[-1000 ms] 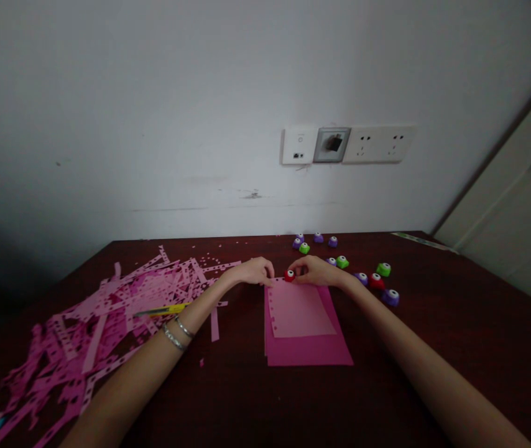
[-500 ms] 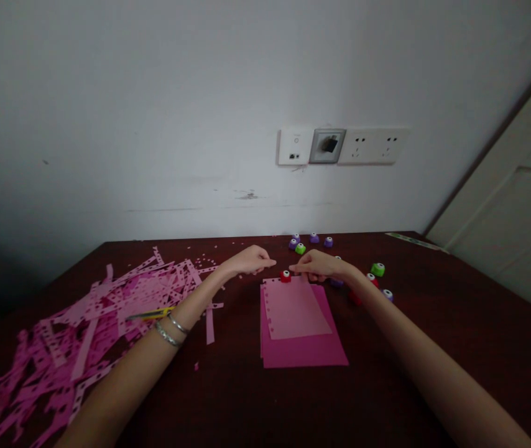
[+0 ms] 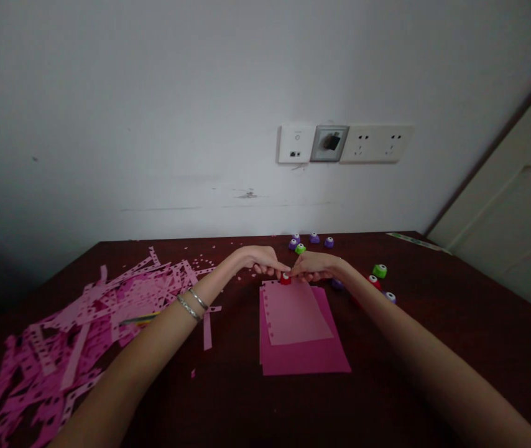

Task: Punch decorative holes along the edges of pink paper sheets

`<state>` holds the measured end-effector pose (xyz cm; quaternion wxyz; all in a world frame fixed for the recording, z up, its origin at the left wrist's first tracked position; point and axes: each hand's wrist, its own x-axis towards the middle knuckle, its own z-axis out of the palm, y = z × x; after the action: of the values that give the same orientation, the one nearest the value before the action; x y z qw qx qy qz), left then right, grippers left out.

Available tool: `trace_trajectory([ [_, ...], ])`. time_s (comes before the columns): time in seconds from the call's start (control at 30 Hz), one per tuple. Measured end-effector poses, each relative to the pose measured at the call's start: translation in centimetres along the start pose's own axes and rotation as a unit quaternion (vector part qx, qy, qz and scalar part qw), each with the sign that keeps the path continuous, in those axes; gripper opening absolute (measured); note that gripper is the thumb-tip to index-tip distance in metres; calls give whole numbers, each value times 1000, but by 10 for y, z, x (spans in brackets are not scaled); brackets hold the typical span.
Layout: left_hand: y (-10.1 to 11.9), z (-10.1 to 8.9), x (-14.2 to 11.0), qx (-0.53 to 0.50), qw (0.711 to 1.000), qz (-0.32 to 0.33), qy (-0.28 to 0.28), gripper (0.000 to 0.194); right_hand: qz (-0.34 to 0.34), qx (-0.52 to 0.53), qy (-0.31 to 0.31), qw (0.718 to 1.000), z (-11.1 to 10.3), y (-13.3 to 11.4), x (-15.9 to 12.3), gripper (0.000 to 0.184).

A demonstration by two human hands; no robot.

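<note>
A small red paper punch sits on the far edge of a light pink sheet that lies on a stack of darker pink paper. My left hand and my right hand meet above the punch, fingertips curled down and pressing on its top. The light sheet has a row of punched holes along its left edge. Silver bangles ring my left wrist.
Several purple, green and red punches are scattered on the dark table behind and right of my hands. A heap of punched pink strips with a yellow pencil lies at left. Wall sockets are above.
Both hands have come together on top of the red punch, after hovering apart on either side of it half a second ago. The left arm has swung inward.
</note>
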<state>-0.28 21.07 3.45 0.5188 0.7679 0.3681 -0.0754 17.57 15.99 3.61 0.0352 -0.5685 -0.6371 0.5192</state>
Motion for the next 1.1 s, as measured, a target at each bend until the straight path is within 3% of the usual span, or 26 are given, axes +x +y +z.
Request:
trace_trajectory([
  [0.1, -5, -4, 11, 5, 999, 9, -38, 39, 20, -1, -17, 1000, -1, -7, 0, 20],
  [0.3, -10, -3, 22, 27, 998, -23, -48, 46, 51, -48, -37, 997, 1, -22, 1, 18],
  [0.57, -6, 8, 16, 1, 998, -61, -1, 44, 90, -110, -29, 989, 6, -31, 16, 26],
  [0.77, -2, 15, 5, 0, 998, -51, 42, 46, 55, -105, -11, 993, 6, -25, 9, 25],
  [0.9, 2, 19, -6, 55, 994, -16, 96, 47, 10, -111, 16, 994, 6, -21, -2, 25],
  [0.97, 8, 28, -13, 127, 980, -1, 150, 46, -21, -108, 34, 993, 7, -19, -4, 23],
  [1.03, 15, 47, -22, 232, 944, -3, 235, 44, -41, -106, 61, 992, 8, -18, -7, 22],
  [1.1, 21, 76, -32, 339, 886, -18, 316, 38, -57, -100, 94, 989, 9, -16, -10, 20],
])
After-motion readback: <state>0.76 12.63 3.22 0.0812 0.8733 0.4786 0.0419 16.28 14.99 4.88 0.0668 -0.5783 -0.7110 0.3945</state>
